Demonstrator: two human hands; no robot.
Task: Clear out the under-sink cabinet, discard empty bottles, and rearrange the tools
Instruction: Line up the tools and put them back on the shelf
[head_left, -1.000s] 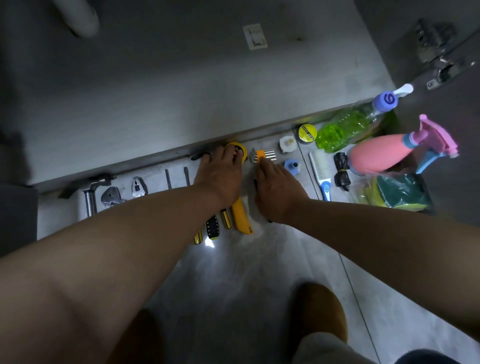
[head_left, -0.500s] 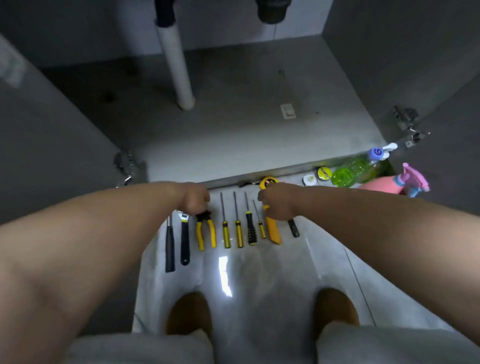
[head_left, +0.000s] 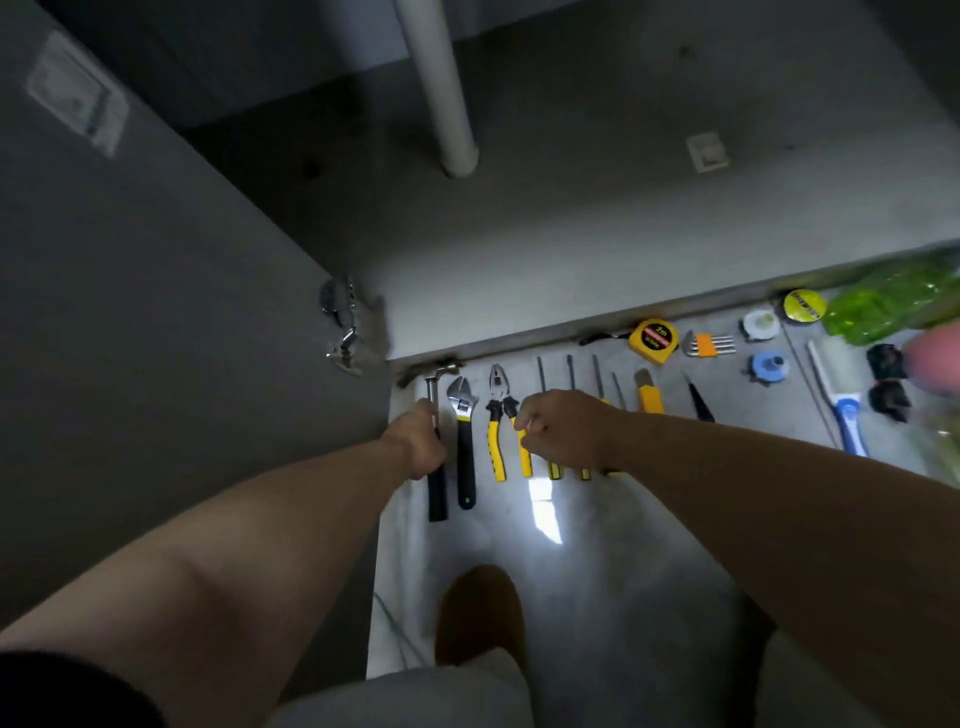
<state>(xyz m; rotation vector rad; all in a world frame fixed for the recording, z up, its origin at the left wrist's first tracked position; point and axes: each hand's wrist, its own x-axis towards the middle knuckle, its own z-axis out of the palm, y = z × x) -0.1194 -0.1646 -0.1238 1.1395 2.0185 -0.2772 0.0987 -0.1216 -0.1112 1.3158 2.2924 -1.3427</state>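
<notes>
Focus moved leftward: left hand gripped hammer, right hand pinched pliers, so arranging looked nearly done.

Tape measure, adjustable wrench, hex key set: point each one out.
tape measure (head_left: 653, 340): head view, on its yellow case face.
adjustable wrench (head_left: 466, 467): head view, on its black handle.
hex key set (head_left: 705, 344): head view, on its orange holder.
</notes>
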